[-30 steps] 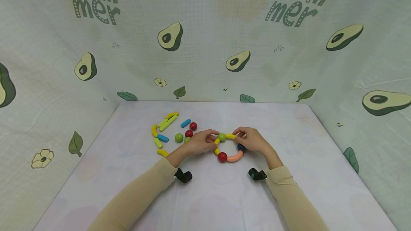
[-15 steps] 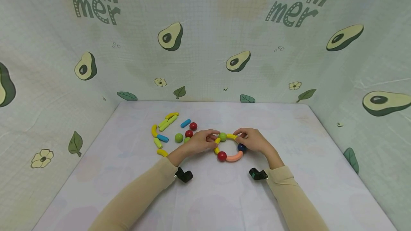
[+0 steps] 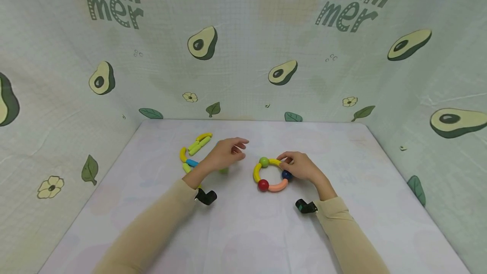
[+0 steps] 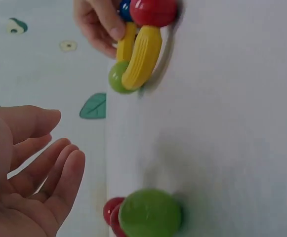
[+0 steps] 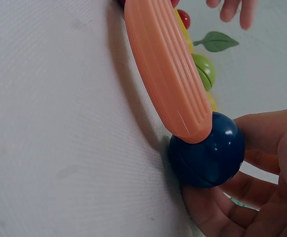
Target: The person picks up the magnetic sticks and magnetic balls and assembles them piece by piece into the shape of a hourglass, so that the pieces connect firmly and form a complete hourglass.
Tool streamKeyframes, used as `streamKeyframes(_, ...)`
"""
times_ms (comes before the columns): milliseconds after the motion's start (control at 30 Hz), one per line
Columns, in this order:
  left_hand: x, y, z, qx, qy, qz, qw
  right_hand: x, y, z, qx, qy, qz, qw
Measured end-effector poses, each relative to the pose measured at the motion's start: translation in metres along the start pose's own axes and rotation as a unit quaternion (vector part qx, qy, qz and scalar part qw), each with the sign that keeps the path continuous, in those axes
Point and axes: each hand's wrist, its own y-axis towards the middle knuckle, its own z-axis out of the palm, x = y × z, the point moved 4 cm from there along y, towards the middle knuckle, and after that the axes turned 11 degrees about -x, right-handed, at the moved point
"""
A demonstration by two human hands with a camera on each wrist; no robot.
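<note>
A toy building ring of curved rods and balls lies on the table. It has two yellow rods, a salmon rod, a green ball, a red ball and a dark blue ball. My right hand grips the ring at its right side, thumb and fingers around the blue ball and the yellow rod beside it. Left of the ring, my left hand hovers with relaxed, parted fingers and nothing between them. Below it in the left wrist view are a loose green ball and red balls.
Loose pieces lie at the left of the table: lime rods, a yellow curved rod and a blue rod. My left hand and forearm cover others. A patterned cloth hangs behind and along both sides.
My left hand has let go of the ring's left side and moved up and left over the loose balls. The right hand keeps its hold, and the ring has barely moved.
</note>
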Motion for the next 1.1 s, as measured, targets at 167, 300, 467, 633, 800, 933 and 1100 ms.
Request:
streamKeyframes(167, 0.022, 0.010, -0.027, -0.041, 0.012, -0.021, 0.9989, 0.000, -0.001, 0.000, 0.002, 0.001, 0.002, 1.0000)
streamKeyframes(300, 0.043, 0.015, -0.039, -0.054, 0.030, -0.032, 0.9975, 0.000, -0.001, 0.001, 0.003, 0.002, 0.003, 1.0000)
streamKeyframes(467, 0.064, 0.019, -0.043, -0.053, 0.054, -0.054, 0.9957, 0.001, 0.000, 0.000, 0.002, 0.001, 0.002, 1.0000)
streamKeyframes(633, 0.079, 0.021, -0.041, -0.024, 0.073, -0.095, 0.9925, 0.002, 0.000, 0.001, 0.003, 0.002, 0.001, 1.0000)
streamKeyframes(800, 0.085, 0.021, -0.038, 0.000, 0.093, -0.102, 0.9904, 0.002, 0.000, 0.001, 0.003, 0.002, -0.002, 1.0000)
streamKeyframes(933, 0.087, 0.022, -0.039, -0.005, 0.101, -0.095, 0.9903, 0.002, -0.001, 0.000, 0.003, 0.003, -0.002, 1.0000)
streamKeyframes(1100, 0.087, 0.021, -0.041, -0.013, 0.106, -0.087, 0.9904, 0.002, -0.001, 0.000, 0.001, 0.001, 0.005, 1.0000)
